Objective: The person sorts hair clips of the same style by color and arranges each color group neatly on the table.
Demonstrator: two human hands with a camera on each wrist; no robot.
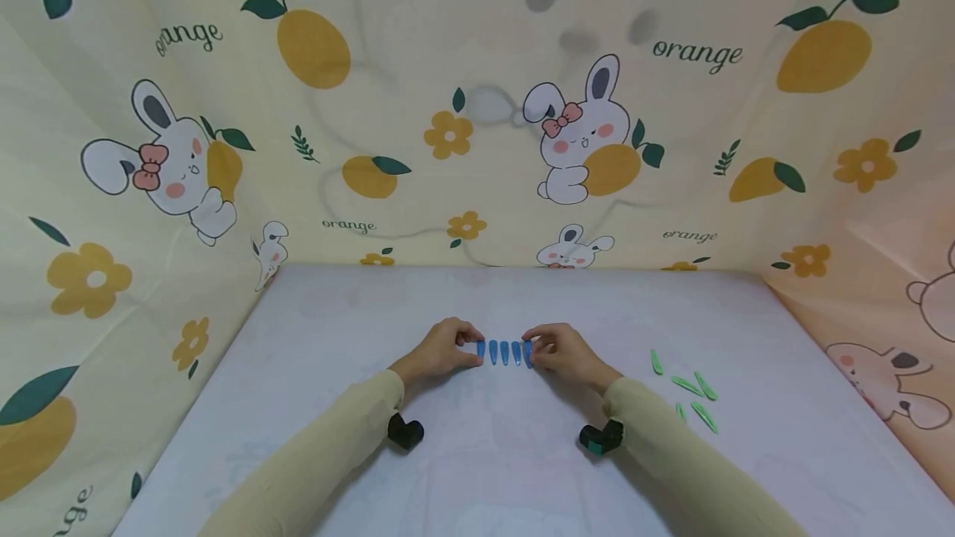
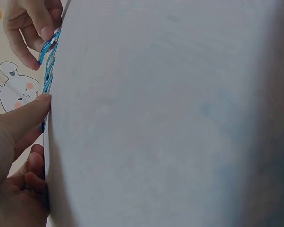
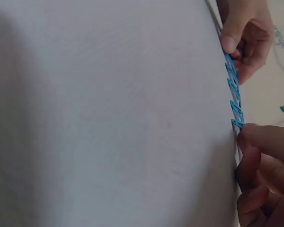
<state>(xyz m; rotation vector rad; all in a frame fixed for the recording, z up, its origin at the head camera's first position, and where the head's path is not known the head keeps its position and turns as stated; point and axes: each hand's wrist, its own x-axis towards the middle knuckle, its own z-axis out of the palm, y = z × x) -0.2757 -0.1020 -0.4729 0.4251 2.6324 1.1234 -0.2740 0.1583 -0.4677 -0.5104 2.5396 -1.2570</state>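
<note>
Several blue snap hair clips stand side by side in a short row on the white tabletop. At the row's left end, my left hand holds the outermost blue clip with thumb and fingertip at its two ends. My right hand pinches the clip at the right end, which looks slightly tilted. From the left wrist view, the right hand has its clip between finger and thumb. In the right wrist view the clips run edge-on between both hands, partly overlapping.
Several green snap hair clips lie scattered on the table, right of my right forearm. A patterned cloth with rabbits and oranges rises behind the table and along both sides. Black devices sit at both wrists.
</note>
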